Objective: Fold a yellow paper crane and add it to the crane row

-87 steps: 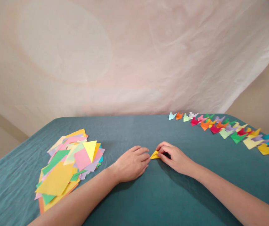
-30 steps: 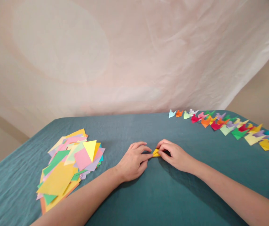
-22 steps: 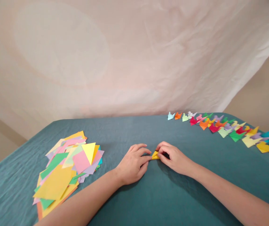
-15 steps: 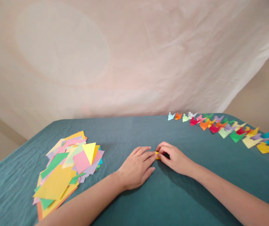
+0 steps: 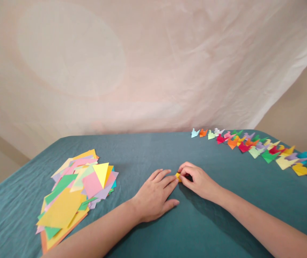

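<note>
A small folded piece of yellow paper (image 5: pixel 178 176) lies on the cloth between my two hands, mostly covered by fingers. My left hand (image 5: pixel 155 195) rests flat with its fingers spread, and a fingertip touches the paper's left side. My right hand (image 5: pixel 198 181) pinches the paper's right side between thumb and fingers. How the paper is folded underneath is hidden.
Left of my hands lies a loose pile of coloured paper sheets (image 5: pixel 62 208). A yellow paper triangle (image 5: pixel 101 173) sits on top of it. Several folded paper birds (image 5: pixel 255 152) stand in rows at the right. A dark green cloth (image 5: pixel 142 150) covers the table.
My left hand has shifted slightly down, its thumb farther from the fingers. A bit more of the yellow paper shows. My right hand keeps its pinch in nearly the same place.
</note>
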A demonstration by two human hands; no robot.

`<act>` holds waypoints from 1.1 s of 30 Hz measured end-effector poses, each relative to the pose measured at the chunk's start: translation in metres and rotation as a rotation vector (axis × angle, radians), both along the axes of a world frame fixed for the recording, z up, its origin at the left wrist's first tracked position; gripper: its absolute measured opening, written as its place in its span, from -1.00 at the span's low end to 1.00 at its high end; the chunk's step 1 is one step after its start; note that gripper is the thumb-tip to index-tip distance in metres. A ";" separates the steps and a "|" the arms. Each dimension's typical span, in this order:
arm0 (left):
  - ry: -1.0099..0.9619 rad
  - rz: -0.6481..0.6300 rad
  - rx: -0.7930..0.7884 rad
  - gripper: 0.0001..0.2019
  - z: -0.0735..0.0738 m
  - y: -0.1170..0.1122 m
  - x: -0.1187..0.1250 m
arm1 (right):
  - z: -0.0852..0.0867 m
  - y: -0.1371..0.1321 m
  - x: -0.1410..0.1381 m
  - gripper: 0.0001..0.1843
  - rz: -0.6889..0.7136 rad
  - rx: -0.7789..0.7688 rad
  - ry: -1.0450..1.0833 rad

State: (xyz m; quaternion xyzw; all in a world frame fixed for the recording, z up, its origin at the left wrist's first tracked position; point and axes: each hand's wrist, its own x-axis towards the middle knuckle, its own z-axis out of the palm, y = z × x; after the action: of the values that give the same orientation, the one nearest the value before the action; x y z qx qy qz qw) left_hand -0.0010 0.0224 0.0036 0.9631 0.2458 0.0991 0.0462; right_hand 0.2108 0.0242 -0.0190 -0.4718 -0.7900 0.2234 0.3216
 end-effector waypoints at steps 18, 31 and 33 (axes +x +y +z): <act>-0.011 0.001 -0.024 -0.51 0.000 0.000 -0.001 | 0.007 -0.013 0.009 -0.76 0.031 0.089 -0.106; -0.016 0.002 -0.011 -0.50 -0.004 0.002 0.000 | -0.019 -0.031 0.026 -0.49 0.164 0.220 -0.383; -0.009 0.005 -0.012 -0.51 -0.003 0.001 0.000 | -0.019 -0.030 0.025 -0.49 0.156 0.225 -0.382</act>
State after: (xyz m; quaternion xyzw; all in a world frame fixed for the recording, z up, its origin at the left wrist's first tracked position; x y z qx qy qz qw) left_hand -0.0008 0.0238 0.0001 0.9618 0.2486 0.1021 0.0526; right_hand 0.2362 -0.0060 -0.0377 -0.4040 -0.8906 0.0646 0.1985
